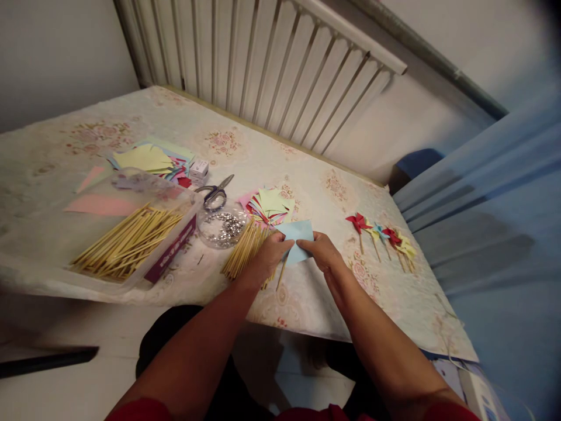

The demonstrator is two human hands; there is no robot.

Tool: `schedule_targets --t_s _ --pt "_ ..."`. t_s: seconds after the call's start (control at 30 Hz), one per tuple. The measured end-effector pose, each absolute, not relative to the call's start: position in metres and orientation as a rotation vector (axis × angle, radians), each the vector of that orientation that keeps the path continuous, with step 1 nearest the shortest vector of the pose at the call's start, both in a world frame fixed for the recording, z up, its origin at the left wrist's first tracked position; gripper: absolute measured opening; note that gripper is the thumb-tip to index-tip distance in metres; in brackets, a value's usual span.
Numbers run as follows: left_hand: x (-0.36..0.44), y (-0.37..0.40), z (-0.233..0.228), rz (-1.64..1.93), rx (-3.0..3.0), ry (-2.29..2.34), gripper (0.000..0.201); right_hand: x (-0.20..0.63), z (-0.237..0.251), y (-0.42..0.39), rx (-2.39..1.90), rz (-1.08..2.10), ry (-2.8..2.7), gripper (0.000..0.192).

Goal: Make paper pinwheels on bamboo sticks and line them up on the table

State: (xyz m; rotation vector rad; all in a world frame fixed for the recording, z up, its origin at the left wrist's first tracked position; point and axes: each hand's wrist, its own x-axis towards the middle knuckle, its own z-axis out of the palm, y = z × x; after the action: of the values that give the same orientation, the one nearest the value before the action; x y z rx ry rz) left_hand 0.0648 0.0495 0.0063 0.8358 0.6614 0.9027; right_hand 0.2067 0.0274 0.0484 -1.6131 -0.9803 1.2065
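Observation:
A light blue square of paper [302, 230] is held between both hands above the table. My left hand [272, 252] pinches its left side, thumb on top. On the opposite side my right hand [323, 250] grips the paper, its thumb close to the left one. Under my left hand lies a pile of thin wooden sticks [243, 248], partly hidden by that hand. One separate stick [281, 275] shows just below the paper. Behind the hands is a stack of coloured paper pieces [272, 204]. A round clear tub [221, 227] of small shiny metal pieces stands left of the sticks.
A clear plastic box [193, 202] holds many more sticks [127, 242]. Scissors [215, 193], a small white box [199, 169] and more coloured paper [142, 159] lie behind it. Several finished paper pinwheels [380, 233] lie at the right. A radiator [263, 64] and blue curtain [491, 204] border the table.

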Motion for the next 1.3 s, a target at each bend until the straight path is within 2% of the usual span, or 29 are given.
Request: schedule_targets --t_s 0.2,0.3,0.4,0.5,0.6,0.77,0.93,1.3 --pt "0.065 0.049 0.008 0.913 0.753 0.608 0.029 0.203 0.056 0.021 -1.526 1.248 -0.961 0.028" --pt "0.065 0.049 0.011 0.949 0.682 0.579 0.027 0.202 0.058 0.015 -1.506 1.172 -0.893 0.033" --pt "0.065 0.049 0.011 0.98 0.608 0.582 0.025 0.2 0.054 0.004 -1.531 0.864 -0.789 0.033" --pt "0.065 0.051 0.009 1.001 0.547 0.59 0.022 0.194 0.044 -0.014 -1.55 0.482 -0.692 0.023" --pt "0.064 0.051 0.01 1.015 0.534 0.633 0.019 0.182 0.031 -0.036 -1.563 0.297 -0.803 0.015" --pt "0.061 0.049 0.017 1.018 0.546 0.635 0.018 0.165 0.014 -0.052 -1.568 0.331 -1.221 0.02" --pt "0.065 0.051 0.012 1.022 0.548 0.612 0.017 0.164 0.011 -0.038 -1.585 0.311 -1.353 0.025" --pt "0.064 0.047 0.024 1.025 0.588 0.62 0.019 0.154 0.025 -0.025 -1.611 0.587 -1.111 0.018"
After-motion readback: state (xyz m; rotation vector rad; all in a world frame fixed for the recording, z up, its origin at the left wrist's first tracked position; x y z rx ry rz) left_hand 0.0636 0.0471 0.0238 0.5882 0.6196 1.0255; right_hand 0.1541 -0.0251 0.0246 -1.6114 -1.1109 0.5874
